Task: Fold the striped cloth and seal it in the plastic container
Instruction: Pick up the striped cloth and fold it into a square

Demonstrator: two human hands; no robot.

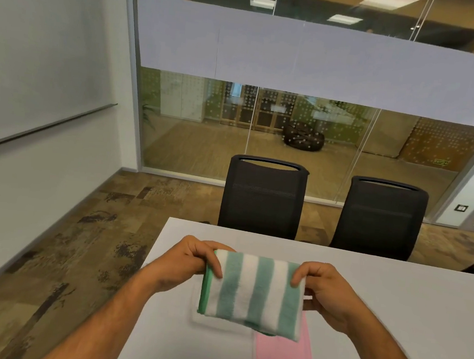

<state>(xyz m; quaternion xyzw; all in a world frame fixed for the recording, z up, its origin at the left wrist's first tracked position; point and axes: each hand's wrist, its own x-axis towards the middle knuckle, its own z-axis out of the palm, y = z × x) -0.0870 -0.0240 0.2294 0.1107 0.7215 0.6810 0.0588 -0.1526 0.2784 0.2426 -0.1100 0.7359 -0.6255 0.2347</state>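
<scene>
A green-and-white striped cloth hangs folded in the air above the white table. My left hand pinches its upper left corner and my right hand pinches its upper right corner. Below the cloth a clear plastic container rests on the table, mostly hidden by the cloth. A pink lid lies flat just right of it, partly under the cloth's lower edge.
Two black office chairs stand at the table's far side. A glass wall is behind them. The table's left edge drops to patterned floor; a whiteboard lines the left wall.
</scene>
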